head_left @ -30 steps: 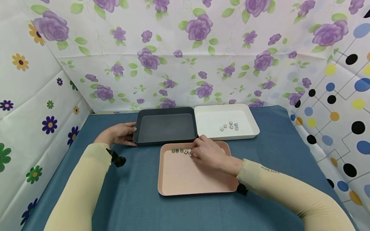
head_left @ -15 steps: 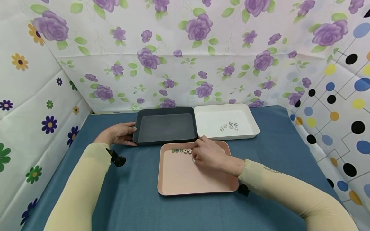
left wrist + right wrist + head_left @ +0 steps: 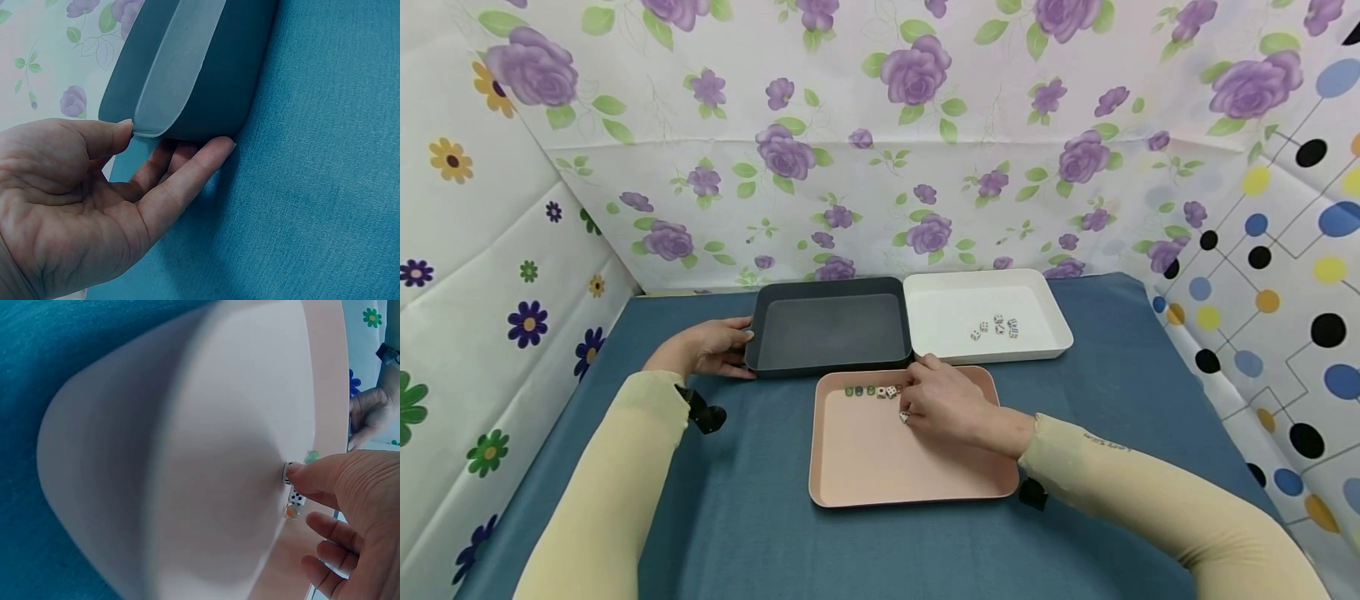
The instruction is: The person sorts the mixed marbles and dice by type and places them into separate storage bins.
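Note:
My left hand [image 3: 711, 348] touches the left end of a black tray [image 3: 758, 333]. In the left wrist view, the thumb [image 3: 109, 136] meets the tray's rim, and extended fingers [image 3: 181, 187] lie against its outer wall. My right hand [image 3: 943, 402] is low over a pink tray [image 3: 865, 467] and pinches a white die [image 3: 905, 417]. The right wrist view shows the thumb [image 3: 319, 475] on that die. Left of the hand runs a row along the pink tray's far side: small green dice [image 3: 871, 391] and white dice [image 3: 891, 392]. The fingers hide the row's right end.
A white tray [image 3: 940, 321] stands beside the black one and holds several small white dice [image 3: 999, 329]. Blue cloth [image 3: 737, 517] covers the table. Patterned sheets [image 3: 880, 167] rise behind it and on both sides.
My right hand has shifted slightly right from the row. A second white die there is uncovered, and the pinched die now shows below the fingers. The left hand has not moved.

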Demonstrator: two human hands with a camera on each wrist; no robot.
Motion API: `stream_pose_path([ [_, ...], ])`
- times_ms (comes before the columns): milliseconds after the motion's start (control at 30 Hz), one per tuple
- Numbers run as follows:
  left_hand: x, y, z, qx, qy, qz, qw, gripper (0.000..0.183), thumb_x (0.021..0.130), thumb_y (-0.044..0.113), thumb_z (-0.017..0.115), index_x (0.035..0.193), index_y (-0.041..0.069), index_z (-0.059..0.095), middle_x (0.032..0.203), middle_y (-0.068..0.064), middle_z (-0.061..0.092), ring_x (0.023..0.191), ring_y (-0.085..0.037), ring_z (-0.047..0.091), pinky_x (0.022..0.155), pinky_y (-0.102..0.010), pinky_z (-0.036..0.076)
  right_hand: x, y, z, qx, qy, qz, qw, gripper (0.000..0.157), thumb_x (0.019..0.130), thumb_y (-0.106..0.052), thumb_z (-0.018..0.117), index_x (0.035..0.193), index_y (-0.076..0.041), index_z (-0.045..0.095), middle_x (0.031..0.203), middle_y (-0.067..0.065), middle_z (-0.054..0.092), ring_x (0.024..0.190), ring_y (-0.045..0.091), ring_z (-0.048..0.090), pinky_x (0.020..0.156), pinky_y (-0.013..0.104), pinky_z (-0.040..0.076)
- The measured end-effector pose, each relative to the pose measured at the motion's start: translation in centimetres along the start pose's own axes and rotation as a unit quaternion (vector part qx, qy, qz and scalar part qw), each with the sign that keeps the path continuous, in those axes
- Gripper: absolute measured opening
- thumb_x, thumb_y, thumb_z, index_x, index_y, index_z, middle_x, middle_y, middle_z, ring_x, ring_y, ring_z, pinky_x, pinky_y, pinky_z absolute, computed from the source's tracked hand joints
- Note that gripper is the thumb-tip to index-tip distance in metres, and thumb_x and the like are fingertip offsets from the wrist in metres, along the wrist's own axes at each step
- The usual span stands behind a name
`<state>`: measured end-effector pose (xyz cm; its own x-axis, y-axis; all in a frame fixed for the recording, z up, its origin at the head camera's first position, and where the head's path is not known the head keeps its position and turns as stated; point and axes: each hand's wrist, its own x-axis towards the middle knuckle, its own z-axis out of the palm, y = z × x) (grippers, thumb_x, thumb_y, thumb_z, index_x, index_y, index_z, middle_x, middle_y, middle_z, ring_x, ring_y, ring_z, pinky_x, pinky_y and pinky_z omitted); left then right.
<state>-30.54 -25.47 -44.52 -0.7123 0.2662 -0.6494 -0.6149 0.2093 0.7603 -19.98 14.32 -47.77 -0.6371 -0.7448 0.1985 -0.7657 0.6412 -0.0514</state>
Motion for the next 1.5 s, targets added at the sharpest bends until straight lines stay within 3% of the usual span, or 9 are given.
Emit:
stream_pose_path([
  [400, 0.0, 0.0, -0.1, 0.003, 0.001, -0.002, 1.0000, 0.063, 0.115, 0.015, 0.029, 0.165, 0.030, -0.006, 0.162, -0.029, 0.024, 0.145, -0.044, 0.035, 0.102, -0.058, 0.051, -0.1, 0.5, -1.3, 0.014, 0.005, 0.016, 1.000, 0.008, 0.086, -0.022, 0.083, 0.094, -0.022, 0.082, 0.110, 0.000, 0.066, 0.102, 0.023, 0.052, 0.088, 0.032, 0.048],
  [1500, 0.2, -0.3, -0.1, -0.005, 0.005, 0.007, 1.0000, 0.064, 0.115, 0.014, 0.031, 0.165, 0.029, -0.006, 0.162, -0.030, 0.022, 0.146, -0.046, 0.033, 0.101, -0.059, 0.051, -0.2, 3.4, -6.3, 0.022, 0.066, 0.067, 0.995, 0.008, 0.087, -0.022, 0.085, 0.094, -0.020, 0.082, 0.126, 0.006, 0.063, 0.122, 0.030, 0.049, 0.097, 0.052, 0.047],
])
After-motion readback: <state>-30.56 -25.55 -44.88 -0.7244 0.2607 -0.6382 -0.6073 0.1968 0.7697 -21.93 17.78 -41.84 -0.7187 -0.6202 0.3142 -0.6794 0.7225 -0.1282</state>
